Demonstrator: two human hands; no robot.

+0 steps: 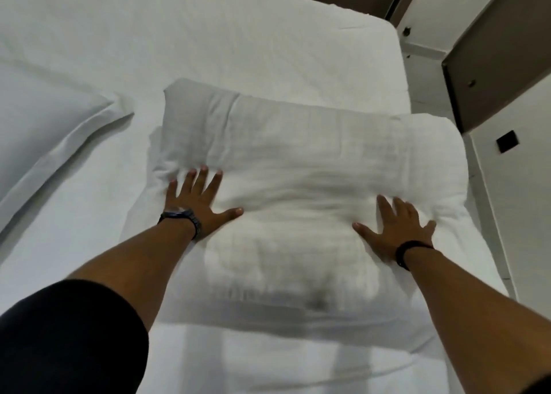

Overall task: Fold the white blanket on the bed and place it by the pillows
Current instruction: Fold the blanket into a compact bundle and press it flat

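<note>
I see the blanket [298,167] folded into a thick, puffy rectangle with rounded corners, its white fabric softly quilted and creased, lying on the smooth white bed [208,36] near the right edge. My left hand [193,200] lies flat on its left part, fingers spread, gripping nothing; a dark watch [182,216] circles that wrist. My right hand [393,229] presses flat on the right part, equally splayed and empty, with a black band [408,252] on the wrist. A flat white pillow [38,131] with a flanged border lies to the left, apart from the blanket.
</note>
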